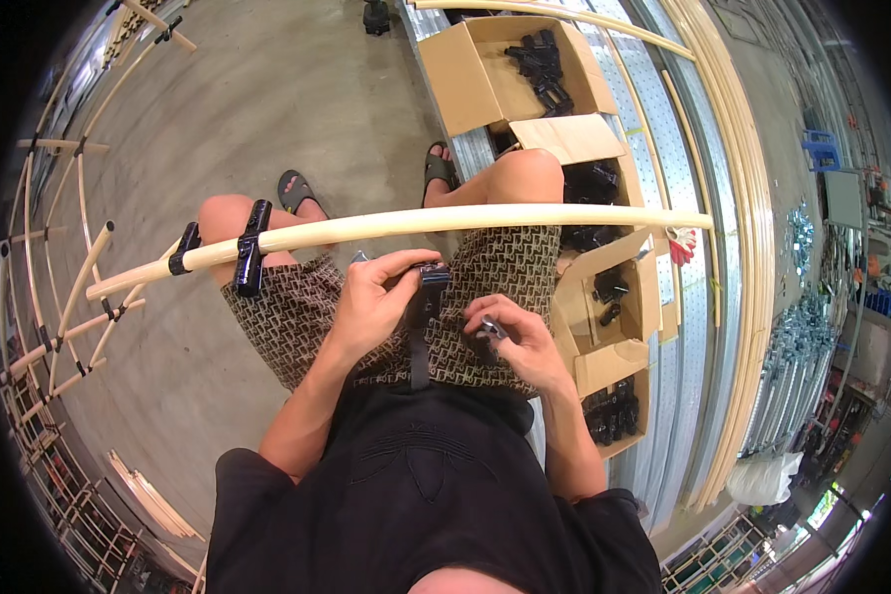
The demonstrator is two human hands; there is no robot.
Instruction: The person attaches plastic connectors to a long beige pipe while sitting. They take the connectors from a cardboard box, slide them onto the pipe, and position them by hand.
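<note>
Stitched leaf emblem (429, 465) on shirt (416, 535)

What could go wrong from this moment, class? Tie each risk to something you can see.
1. The pale pole lies across the legs with neither hand gripping it, so it might roll or slide toward the open-toed sandals.
2. The small shiny piece sits at the fingers of the right hand and could slip and drop.

Workshop, concrete floor (297, 99), long cream pipes (750, 198)
</note>
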